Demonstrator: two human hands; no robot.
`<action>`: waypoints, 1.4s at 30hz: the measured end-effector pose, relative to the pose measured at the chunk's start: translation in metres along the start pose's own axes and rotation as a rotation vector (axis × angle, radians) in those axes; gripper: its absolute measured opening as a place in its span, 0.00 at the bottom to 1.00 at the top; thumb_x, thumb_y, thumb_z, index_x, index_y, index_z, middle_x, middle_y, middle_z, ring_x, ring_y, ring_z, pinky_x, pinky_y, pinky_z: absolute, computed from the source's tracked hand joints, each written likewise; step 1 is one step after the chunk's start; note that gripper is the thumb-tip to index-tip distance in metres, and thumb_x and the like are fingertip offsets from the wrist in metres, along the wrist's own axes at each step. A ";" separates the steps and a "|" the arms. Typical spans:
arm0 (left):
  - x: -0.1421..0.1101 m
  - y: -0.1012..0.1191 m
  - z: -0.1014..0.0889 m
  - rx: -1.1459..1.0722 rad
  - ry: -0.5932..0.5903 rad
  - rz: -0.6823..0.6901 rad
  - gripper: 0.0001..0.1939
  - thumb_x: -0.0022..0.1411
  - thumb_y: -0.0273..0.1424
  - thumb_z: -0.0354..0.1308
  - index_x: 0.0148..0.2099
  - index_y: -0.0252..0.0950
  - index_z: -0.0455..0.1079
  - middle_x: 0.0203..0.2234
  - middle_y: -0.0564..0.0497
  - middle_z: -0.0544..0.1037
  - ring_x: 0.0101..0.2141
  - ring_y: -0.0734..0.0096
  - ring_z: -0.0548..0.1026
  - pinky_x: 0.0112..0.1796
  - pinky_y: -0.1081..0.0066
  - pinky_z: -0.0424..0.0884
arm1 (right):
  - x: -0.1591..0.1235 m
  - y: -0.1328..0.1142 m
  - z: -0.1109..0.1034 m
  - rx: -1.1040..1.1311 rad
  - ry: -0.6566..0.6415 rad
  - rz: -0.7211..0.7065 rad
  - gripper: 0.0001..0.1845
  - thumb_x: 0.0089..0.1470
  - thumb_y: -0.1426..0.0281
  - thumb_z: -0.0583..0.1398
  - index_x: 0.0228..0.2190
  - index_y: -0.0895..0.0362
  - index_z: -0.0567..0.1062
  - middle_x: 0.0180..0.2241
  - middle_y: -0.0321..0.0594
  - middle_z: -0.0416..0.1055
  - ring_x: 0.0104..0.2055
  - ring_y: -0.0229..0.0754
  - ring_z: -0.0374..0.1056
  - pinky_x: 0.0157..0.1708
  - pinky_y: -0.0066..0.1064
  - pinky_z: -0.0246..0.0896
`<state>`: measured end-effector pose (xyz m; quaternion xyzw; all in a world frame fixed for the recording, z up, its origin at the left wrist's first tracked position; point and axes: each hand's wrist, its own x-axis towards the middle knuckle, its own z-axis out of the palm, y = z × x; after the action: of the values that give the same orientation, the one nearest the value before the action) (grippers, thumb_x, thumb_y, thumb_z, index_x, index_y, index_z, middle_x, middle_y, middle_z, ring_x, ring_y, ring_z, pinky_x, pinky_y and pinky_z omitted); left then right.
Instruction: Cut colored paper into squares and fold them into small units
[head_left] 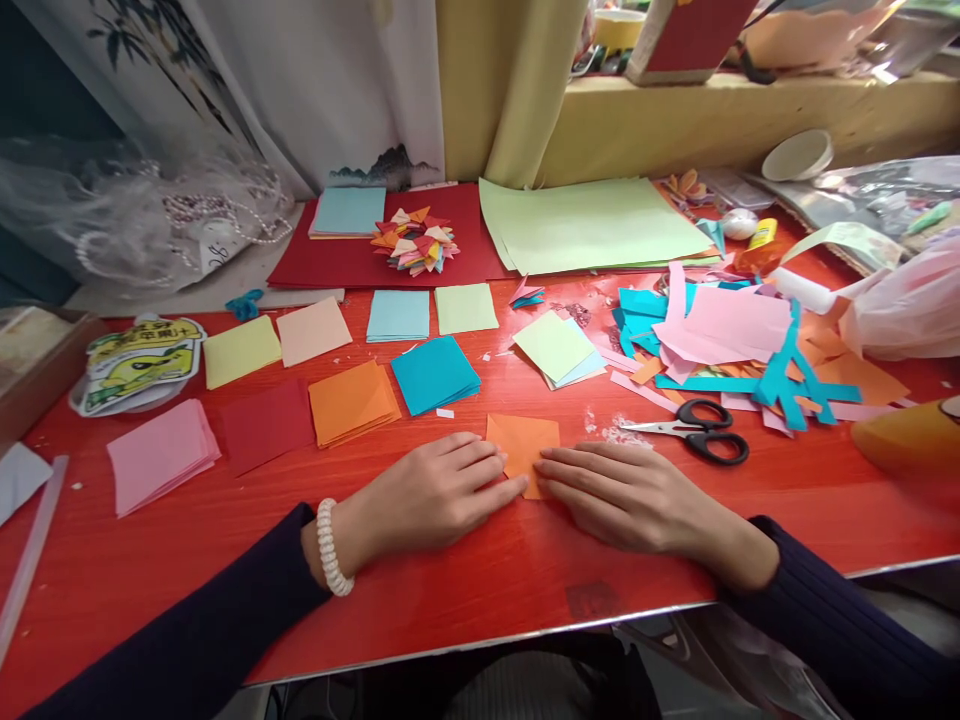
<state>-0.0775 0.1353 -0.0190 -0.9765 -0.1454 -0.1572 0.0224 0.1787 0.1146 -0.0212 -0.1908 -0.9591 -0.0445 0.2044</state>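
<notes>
An orange paper square lies on the red table near its front edge. My left hand rests flat with its fingertips on the square's left edge. From the other side my right hand lies flat too, fingers stretched out and touching the square's lower right corner. Both hands press the paper down; neither is wrapped round anything. A white bead bracelet sits on my left wrist.
Stacks of coloured paper squares lie across the table: pink, orange, blue. Black scissors lie right of my hands. Paper scraps pile at the right. A folded paper flower sits on a red sheet behind.
</notes>
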 end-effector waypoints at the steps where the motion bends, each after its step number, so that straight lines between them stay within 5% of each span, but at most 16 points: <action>1: 0.000 0.000 0.000 -0.006 -0.008 0.002 0.14 0.63 0.24 0.50 0.50 0.32 0.66 0.40 0.46 0.74 0.45 0.65 0.70 0.46 0.64 0.68 | 0.000 0.001 0.000 0.037 -0.004 0.013 0.14 0.53 0.78 0.58 0.43 0.64 0.70 0.45 0.45 0.73 0.49 0.44 0.67 0.46 0.38 0.65; 11: 0.001 0.004 -0.002 -0.096 -0.003 0.000 0.16 0.62 0.20 0.46 0.51 0.26 0.66 0.43 0.43 0.74 0.45 0.63 0.70 0.46 0.64 0.69 | 0.017 0.006 0.005 0.431 -0.014 0.456 0.10 0.58 0.76 0.52 0.34 0.58 0.74 0.32 0.44 0.69 0.34 0.39 0.64 0.32 0.30 0.63; 26: 0.000 0.005 -0.005 -0.095 0.078 0.029 0.14 0.62 0.19 0.44 0.45 0.26 0.69 0.41 0.44 0.76 0.45 0.64 0.72 0.47 0.64 0.71 | 0.030 0.000 0.017 0.370 -0.090 0.611 0.05 0.58 0.71 0.53 0.31 0.57 0.67 0.31 0.40 0.67 0.32 0.40 0.60 0.33 0.33 0.56; 42: 0.002 0.004 -0.004 -0.096 0.067 0.024 0.14 0.64 0.22 0.46 0.50 0.26 0.67 0.41 0.44 0.76 0.45 0.65 0.72 0.46 0.64 0.72 | 0.032 -0.001 0.021 0.319 -0.111 0.629 0.03 0.57 0.72 0.54 0.30 0.57 0.66 0.31 0.40 0.67 0.31 0.40 0.60 0.32 0.32 0.55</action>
<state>-0.0759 0.1320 -0.0149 -0.9723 -0.1253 -0.1964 -0.0178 0.1433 0.1279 -0.0268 -0.4443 -0.8581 0.1813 0.1828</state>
